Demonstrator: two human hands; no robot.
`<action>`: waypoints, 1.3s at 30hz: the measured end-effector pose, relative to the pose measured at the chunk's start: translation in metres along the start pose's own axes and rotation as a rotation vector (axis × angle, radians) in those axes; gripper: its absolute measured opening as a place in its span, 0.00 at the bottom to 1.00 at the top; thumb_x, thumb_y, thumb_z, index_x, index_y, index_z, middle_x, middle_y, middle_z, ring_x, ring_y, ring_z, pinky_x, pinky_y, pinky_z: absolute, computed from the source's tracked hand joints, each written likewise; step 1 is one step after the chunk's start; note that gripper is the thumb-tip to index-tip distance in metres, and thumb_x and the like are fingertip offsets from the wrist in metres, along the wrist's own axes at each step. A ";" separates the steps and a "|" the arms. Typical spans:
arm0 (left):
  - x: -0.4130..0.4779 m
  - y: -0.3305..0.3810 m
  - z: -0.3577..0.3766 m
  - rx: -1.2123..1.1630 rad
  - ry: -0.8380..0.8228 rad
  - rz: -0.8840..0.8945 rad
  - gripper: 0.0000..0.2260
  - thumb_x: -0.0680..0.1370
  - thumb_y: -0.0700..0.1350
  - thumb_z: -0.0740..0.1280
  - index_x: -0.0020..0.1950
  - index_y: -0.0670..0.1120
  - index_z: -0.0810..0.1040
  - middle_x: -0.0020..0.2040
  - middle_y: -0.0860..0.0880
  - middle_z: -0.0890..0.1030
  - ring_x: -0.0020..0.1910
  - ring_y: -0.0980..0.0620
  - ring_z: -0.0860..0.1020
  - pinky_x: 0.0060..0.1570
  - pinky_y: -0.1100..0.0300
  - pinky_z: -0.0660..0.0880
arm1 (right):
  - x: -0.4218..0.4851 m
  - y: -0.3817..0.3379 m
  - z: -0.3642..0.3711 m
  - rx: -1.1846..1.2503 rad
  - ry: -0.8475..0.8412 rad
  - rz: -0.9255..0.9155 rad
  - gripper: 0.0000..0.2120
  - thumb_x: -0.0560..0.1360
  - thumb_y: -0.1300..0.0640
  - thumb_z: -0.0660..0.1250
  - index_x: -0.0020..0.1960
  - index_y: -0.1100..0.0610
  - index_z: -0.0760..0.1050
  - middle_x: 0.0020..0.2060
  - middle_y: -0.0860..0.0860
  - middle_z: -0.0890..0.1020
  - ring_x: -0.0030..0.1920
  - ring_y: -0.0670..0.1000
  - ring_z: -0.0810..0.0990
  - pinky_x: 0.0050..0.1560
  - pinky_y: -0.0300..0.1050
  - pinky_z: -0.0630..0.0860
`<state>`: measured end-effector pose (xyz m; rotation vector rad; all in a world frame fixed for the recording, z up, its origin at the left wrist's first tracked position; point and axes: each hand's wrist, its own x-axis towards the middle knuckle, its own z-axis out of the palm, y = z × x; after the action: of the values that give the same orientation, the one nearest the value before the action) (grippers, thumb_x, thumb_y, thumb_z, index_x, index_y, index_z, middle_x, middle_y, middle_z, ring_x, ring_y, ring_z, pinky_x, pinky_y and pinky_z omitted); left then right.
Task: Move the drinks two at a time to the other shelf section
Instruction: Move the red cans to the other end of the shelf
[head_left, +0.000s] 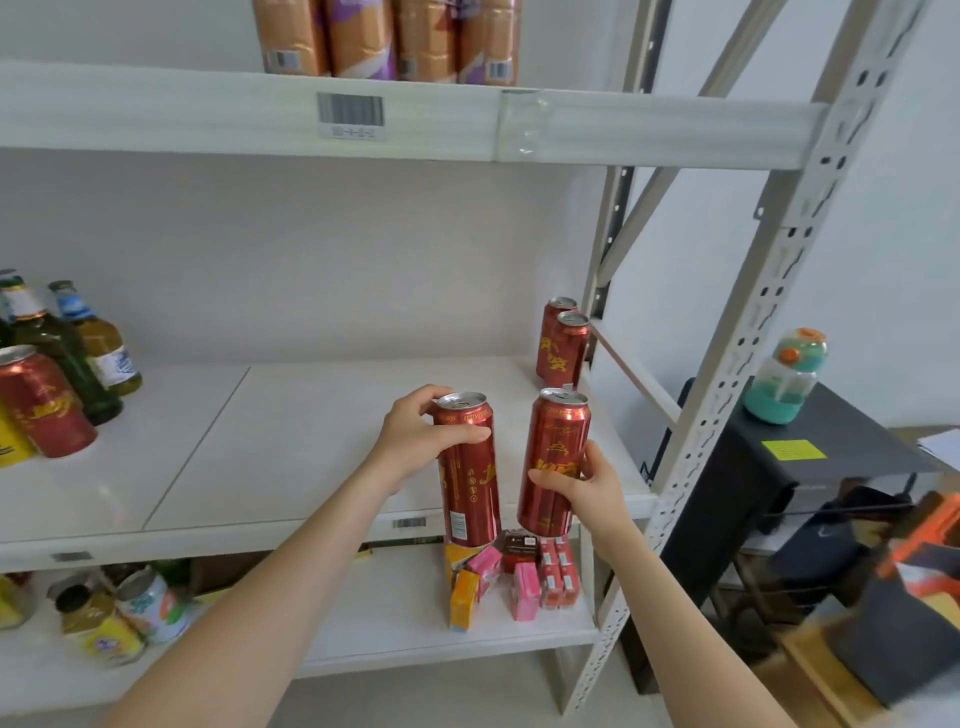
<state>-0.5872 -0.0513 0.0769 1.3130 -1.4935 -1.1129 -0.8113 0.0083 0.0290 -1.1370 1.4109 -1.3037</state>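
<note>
Left hand: I see it curled round the upper part of the left can; thumb lies across the front, fingers wrap behind, just under the rim.
Right hand: it grips the right can by the lower half, from the right side; thumb on the front, fingers curled behind.
Held pair: both red and upright, the right one tilted a little; side by side with a gap between them, not touching; from my view their bases hang past the front edge of the shelf, near its front right corner.
Back cans: two more red ones, one behind the other, at the back right corner, beside the post; well apart from the held pair.
Left edge: green bottles and another red can, the far can, stand close together there.
Top shelf: orange cans near its front edge; a barcode tag on the lip.
Bottom shelf: pink, orange and red cartons near the front right corner; jars toward the left, blurred.
In the way: the post stands just right of my right hand.
</note>
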 end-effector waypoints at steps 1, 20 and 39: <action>0.008 0.001 0.007 0.002 0.002 0.002 0.31 0.55 0.58 0.81 0.56 0.55 0.80 0.56 0.52 0.81 0.56 0.51 0.79 0.54 0.46 0.80 | 0.007 0.000 -0.006 0.005 0.003 -0.004 0.24 0.66 0.61 0.78 0.58 0.50 0.73 0.52 0.51 0.82 0.53 0.52 0.82 0.56 0.55 0.78; 0.142 0.011 0.090 0.086 0.040 0.101 0.29 0.55 0.55 0.82 0.54 0.55 0.80 0.54 0.53 0.82 0.54 0.51 0.81 0.50 0.55 0.79 | 0.161 0.018 -0.065 0.005 0.019 -0.012 0.30 0.65 0.58 0.79 0.64 0.51 0.71 0.56 0.49 0.81 0.56 0.51 0.80 0.57 0.51 0.77; 0.178 -0.007 0.108 0.115 0.083 0.131 0.26 0.58 0.49 0.83 0.53 0.57 0.80 0.52 0.53 0.83 0.50 0.54 0.82 0.50 0.55 0.80 | 0.226 0.042 -0.067 -0.027 -0.058 -0.053 0.34 0.64 0.59 0.80 0.65 0.51 0.69 0.57 0.47 0.79 0.55 0.49 0.78 0.53 0.45 0.75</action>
<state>-0.7078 -0.2189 0.0486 1.3023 -1.5774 -0.8906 -0.9231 -0.1989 -0.0134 -1.2281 1.3679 -1.2812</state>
